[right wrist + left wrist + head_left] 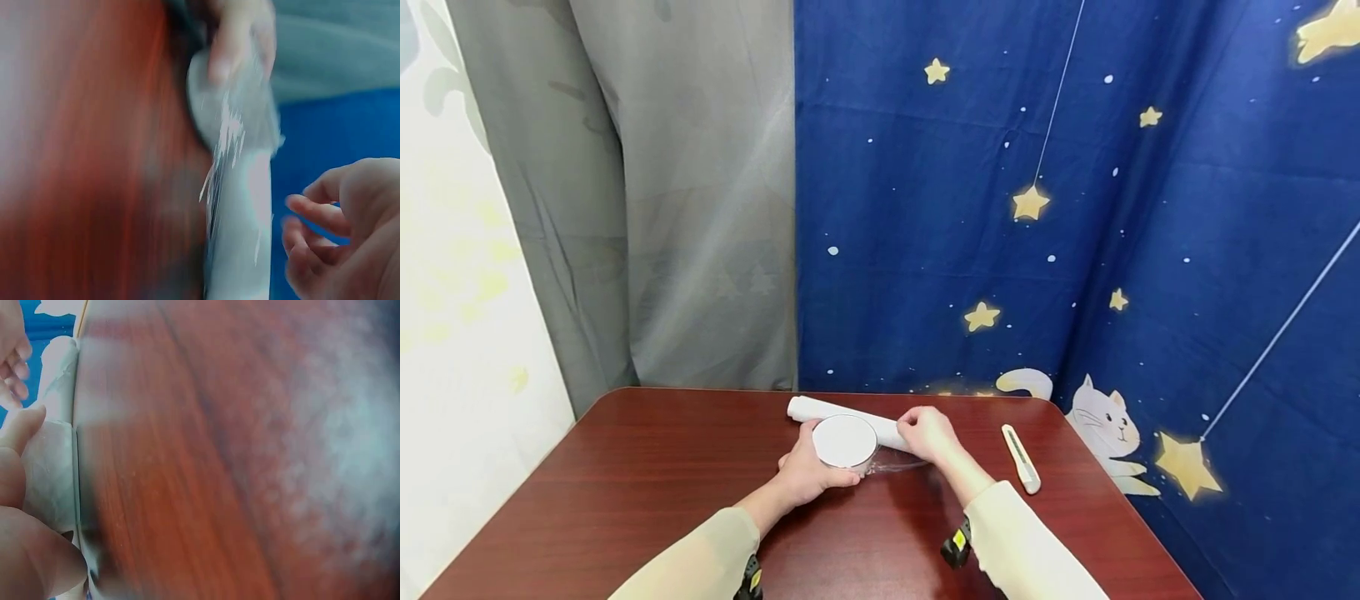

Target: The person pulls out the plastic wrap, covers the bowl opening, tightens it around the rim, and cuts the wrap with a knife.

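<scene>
My left hand grips a round white container from its left side, with the thumb along the near edge. In the left wrist view that thumb lies against the container's pale side. Behind it lies a long roll of plastic film, set at a slant. Clear plastic film trails rightward from the container, showing as shiny streaks in the right wrist view. My right hand is over the roll's right end. Its fingers are loosely bent, and nothing shows between them and the thumb.
A white utility knife lies on the dark red wooden table, right of my right hand. Beyond the table's back edge hang a grey curtain and a blue curtain with stars.
</scene>
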Tool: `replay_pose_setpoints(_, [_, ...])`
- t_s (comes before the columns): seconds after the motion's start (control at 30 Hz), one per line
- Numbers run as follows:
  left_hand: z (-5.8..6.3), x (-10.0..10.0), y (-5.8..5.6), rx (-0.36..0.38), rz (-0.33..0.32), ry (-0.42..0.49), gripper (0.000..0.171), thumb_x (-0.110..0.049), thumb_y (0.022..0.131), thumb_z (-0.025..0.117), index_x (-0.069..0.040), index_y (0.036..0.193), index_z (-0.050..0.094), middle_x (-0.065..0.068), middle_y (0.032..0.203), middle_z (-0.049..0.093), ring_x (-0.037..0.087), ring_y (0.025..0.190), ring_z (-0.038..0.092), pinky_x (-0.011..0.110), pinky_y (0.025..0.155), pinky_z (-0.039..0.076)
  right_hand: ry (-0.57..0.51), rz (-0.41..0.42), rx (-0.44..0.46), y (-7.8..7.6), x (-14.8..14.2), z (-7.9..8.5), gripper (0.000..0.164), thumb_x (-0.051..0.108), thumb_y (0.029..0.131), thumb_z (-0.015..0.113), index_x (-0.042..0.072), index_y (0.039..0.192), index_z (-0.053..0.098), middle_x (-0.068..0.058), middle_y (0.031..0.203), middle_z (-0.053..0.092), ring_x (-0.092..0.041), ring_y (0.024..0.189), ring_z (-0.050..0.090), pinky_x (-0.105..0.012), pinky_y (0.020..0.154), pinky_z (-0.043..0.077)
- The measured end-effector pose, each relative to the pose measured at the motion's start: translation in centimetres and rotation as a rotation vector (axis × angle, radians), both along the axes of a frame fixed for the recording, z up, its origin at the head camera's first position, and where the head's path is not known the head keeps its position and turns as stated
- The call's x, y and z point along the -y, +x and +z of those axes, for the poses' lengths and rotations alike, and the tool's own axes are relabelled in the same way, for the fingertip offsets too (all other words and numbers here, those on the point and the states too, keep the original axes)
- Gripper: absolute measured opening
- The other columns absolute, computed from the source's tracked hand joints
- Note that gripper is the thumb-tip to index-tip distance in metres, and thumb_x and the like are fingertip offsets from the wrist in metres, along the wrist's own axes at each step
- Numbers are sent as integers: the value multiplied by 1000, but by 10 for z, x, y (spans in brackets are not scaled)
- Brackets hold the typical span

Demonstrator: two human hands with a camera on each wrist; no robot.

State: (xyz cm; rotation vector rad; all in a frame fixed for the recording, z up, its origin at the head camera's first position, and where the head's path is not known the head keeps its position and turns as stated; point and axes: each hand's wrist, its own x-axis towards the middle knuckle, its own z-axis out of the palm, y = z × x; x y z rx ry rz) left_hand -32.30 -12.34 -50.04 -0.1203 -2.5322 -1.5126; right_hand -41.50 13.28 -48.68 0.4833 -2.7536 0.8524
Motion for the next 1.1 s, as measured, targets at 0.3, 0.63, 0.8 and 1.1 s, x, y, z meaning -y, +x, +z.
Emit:
replay_pose_setpoints(0.3, [0,5,1,5,-26,-2,119,-28,59,108,-2,153,40,20,144,67,40,127,57,61,101,30,356,-82,-23,-60,-4,-56,42,55,108,61,25,133,77,-6,127,80,-35,115,75,-60,92,58])
replay_pose_setpoints(0.63, [0,7,-1,44,-33,-2,122,-30,58,108,-5,156,39,20,146,66,46,129,49,59,101,34,467,-111,29,14,15,18,41,50,105,69,15,123,79,-16,115,78,-38,107,73,-58,92,59])
replay_pose_setpoints(0.8, [2,9,0,28,-55,-4,120,-29,59,107,-4,155,40,19,146,66,41,130,54,61,102,33,482,-158,78,38,19,39,34,46,105,71,15,116,80,-14,110,76,-35,104,73,-55,93,59])
replay_pose_setpoints(1.1, [2,10,-1,28,-72,3,120,-28,59,108,-5,155,40,19,146,65,40,131,54,62,103,32,500,-197,103,46,10,39,42,52,102,72,11,108,79,-13,101,73,-33,97,71,-56,88,60])
